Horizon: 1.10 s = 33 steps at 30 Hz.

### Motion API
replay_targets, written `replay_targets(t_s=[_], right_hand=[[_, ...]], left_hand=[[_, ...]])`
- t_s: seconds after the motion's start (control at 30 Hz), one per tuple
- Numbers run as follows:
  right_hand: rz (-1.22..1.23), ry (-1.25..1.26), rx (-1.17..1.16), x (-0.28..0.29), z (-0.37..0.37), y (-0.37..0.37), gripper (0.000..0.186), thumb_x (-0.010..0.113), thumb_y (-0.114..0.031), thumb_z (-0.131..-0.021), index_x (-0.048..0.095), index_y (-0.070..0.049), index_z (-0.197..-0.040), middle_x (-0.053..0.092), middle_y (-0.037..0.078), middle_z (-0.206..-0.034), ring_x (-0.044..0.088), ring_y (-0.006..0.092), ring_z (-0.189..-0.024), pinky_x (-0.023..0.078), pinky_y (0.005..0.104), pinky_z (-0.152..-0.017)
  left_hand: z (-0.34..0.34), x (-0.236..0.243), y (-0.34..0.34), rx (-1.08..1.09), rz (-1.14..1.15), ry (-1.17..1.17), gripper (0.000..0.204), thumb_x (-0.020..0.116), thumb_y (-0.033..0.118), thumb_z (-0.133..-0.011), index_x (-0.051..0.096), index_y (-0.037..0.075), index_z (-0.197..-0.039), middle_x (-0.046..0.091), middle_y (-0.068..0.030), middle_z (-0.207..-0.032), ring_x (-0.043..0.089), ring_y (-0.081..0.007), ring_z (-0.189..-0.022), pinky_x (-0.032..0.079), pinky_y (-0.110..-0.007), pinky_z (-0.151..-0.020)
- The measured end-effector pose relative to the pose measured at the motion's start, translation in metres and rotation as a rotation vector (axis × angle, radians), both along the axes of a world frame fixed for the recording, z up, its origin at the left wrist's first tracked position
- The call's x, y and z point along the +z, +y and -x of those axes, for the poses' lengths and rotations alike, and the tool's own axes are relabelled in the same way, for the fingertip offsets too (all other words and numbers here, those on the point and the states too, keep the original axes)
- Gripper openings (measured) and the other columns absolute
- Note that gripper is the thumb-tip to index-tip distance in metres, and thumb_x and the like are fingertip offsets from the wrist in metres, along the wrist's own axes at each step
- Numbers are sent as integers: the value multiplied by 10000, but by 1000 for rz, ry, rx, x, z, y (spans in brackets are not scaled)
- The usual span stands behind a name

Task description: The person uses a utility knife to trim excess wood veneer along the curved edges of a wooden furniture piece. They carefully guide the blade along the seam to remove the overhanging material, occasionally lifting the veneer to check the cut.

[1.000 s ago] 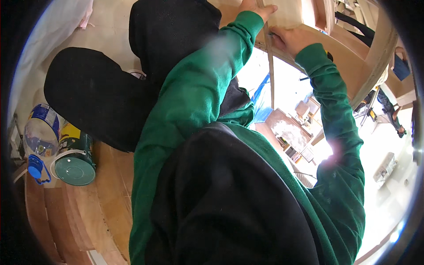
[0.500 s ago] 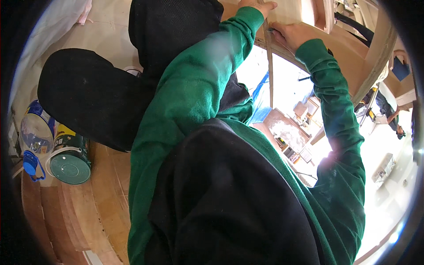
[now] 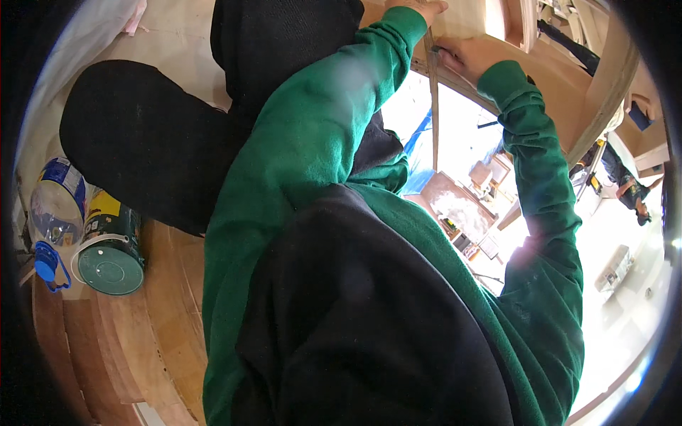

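At the top edge, my left hand [image 3: 420, 9] rests by the upper end of a thin wooden strip [image 3: 434, 106]. One finger or thumb points right, and the rest of that hand is cut off or hidden, so its grip does not show. Just right of the strip, my right hand [image 3: 465, 60] is closed, fingers pressed together. A small dark tip shows at its fingers beside the strip; what it belongs to is too small to make out. Both hands are against a pale wooden frame [image 3: 469, 92]. Green sleeves cover both arms.
A clear plastic bottle [image 3: 55, 209] with a blue cap and a green tub [image 3: 111, 263] lie at the left on wooden boards [image 3: 142, 334]. A curved wooden beam [image 3: 604, 106] rises at the right. Beyond it, another person [image 3: 625, 177] shows at the far right.
My right hand has shifted very slightly beside the strip. My left hand stays at almost the same place. The person at the far right has moved a little.
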State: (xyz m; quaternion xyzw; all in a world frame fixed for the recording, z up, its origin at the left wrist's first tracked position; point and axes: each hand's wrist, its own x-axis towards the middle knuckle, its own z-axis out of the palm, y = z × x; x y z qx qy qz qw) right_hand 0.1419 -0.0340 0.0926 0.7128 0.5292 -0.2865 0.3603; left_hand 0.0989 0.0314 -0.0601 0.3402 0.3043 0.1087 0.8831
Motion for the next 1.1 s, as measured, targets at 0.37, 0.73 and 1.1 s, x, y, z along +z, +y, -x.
replay_targets(t_s=[0.37,0.73,1.1], right_hand=[[77,-63,20,-6,-4,-7,252,462,-327,-920,559,-180,-1100,650,160,-765,626,367,-699,488,486,-650],[53,-69,40,-4,-3,-4,239,476,-294,-918,527,-159,-1107,650,166,-794,621,376,-718,482,490,-653],[133,-110,10,-7,1,0,275,430,-337,-941,565,-178,-1119,658,159,-806,627,375,-719,492,488,-677]], left_hand=[[-1,-4,-12,-129,61,22,384,761,157,-700,616,-17,-1011,661,-174,-942,641,-262,-862,511,-385,-754],[-12,-19,-26,-317,177,58,399,795,152,-658,627,-8,-982,653,-175,-984,641,-256,-915,510,-405,-799],[-6,-10,-22,-268,-43,145,459,813,156,-612,607,-103,-930,669,-202,-842,666,-259,-772,537,-344,-699]])
